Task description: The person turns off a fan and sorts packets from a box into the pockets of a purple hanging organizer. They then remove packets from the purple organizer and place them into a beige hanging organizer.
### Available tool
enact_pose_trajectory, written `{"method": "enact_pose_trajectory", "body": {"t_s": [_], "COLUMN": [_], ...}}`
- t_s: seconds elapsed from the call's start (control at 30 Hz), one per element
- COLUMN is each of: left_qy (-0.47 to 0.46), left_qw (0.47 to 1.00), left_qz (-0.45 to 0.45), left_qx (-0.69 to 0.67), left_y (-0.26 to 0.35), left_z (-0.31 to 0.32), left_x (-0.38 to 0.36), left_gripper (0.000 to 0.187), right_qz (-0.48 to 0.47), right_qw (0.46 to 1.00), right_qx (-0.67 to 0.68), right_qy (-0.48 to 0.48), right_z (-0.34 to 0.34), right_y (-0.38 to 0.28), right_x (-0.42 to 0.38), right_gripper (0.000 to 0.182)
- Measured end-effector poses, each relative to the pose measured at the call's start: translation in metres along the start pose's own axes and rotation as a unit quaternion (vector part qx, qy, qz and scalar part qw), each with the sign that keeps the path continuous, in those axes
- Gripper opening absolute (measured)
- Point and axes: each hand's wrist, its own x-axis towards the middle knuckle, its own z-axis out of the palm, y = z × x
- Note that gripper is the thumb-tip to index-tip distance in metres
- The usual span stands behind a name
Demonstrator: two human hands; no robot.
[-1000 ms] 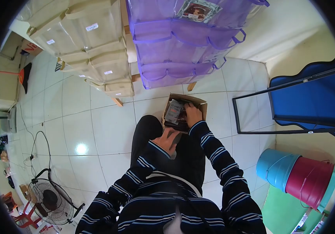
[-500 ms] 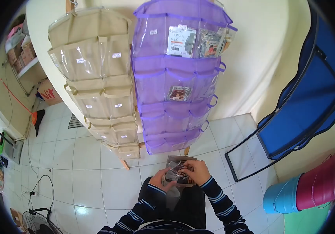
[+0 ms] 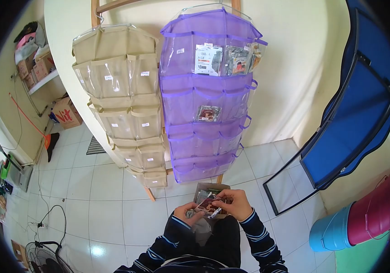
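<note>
A tan fabric organizer (image 3: 108, 77) is hanging, its clear plastic pockets bearing small white labels. The left hand (image 3: 184, 214) is curling its fingers (image 3: 189, 206) nearly closed on the left edge of glossy, flat packets (image 3: 207, 205). These are lying between both hands, above an open cardboard box (image 3: 202, 187) that is holding more packets. A purple mesh organizer (image 3: 181, 109) is hanging behind, its clear pockets holding a whitish pack (image 3: 208, 60) and darker square ones. The right hand (image 3: 237, 205) is pinching the packets' upper right edge, fingers (image 3: 226, 194) almost together.
</note>
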Motion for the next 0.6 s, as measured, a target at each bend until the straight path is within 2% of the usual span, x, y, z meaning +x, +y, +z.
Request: {"method": "enact_pose_trajectory", "body": {"t_s": [0.2,0.27,0.4,0.47,0.6], "left_qy": [0.0,0.015,0.021,0.032,0.035], "left_qw": [0.995,0.988,0.986,0.98,0.976], "left_qz": [-0.008,-0.024,-0.017,-0.01,-0.016], "left_qx": [-0.102,-0.151,-0.167,-0.198,-0.213], "left_y": [0.003,-0.002,-0.001,0.0,-0.001], "left_z": [0.003,0.005,0.004,0.004,0.004], "left_x": [-0.001,-0.001,0.001,0.001,-0.001], "left_gripper": [0.023,0.026,0.028,0.028,0.027], "right_qz": [0.01,0.008,0.013,0.007,0.022], "right_qw": [1.0,0.999,0.999,0.997,0.998], "right_qx": [-0.004,0.031,0.033,0.079,0.057], "right_qy": [0.003,0.01,0.007,0.005,-0.004], "right_z": [0.0,0.001,0.002,0.004,0.003], "right_y": [0.002,0.004,0.006,0.011,0.008], "right_x": [-0.001,-0.001,0.002,0.003,0.002], "right_gripper": [0.015,0.015,0.015,0.015,0.014]}}
